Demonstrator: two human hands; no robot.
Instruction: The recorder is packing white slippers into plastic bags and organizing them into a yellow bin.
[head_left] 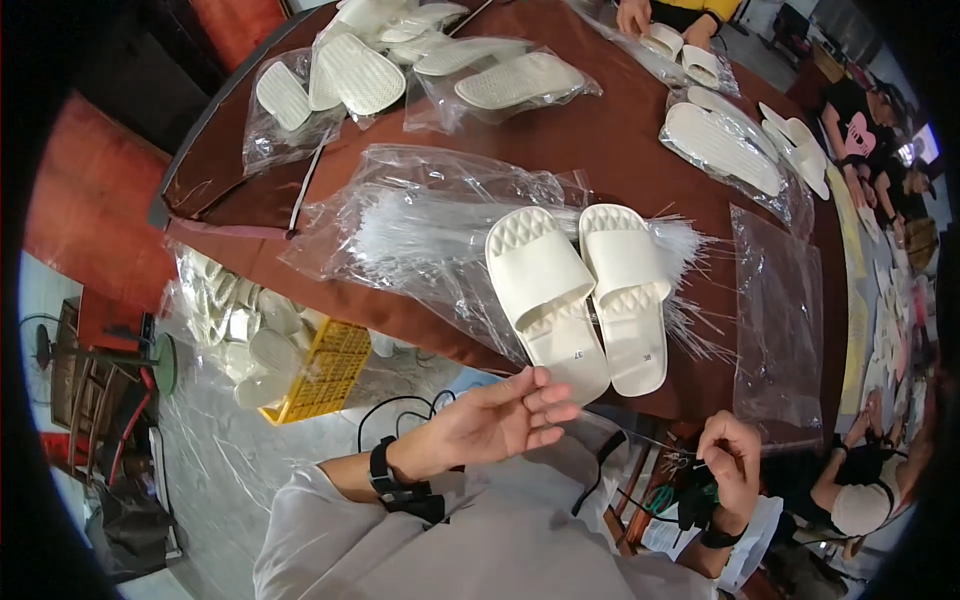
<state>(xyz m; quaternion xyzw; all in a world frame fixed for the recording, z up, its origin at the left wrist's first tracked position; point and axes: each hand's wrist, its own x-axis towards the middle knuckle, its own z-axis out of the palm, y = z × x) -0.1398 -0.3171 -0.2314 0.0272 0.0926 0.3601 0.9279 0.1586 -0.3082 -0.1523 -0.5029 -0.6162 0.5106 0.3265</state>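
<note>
A pair of cream slide slippers lies side by side on the brown-covered table, toes pointing away from me: the left slipper (545,275) and the right slipper (625,260). Both have a quilted footbed and a wide strap. My left hand (500,420) is open, palm partly up, its fingertips by the left slipper's heel. To the right, past the table's near edge, my right hand (732,462) is closed in a pinch on what looks like a thin clear plastic strand. Beneath the slippers spreads a bundle of similar plastic strands (415,235), partly inside a clear bag.
A flat clear bag (775,320) lies right of the slippers. Bagged slippers (525,80) sit at the far side, with more bagged slippers (722,148) at far right. Across the table, another person's hands (635,15) handle slippers. A yellow crate (325,370) with slippers stands lower left.
</note>
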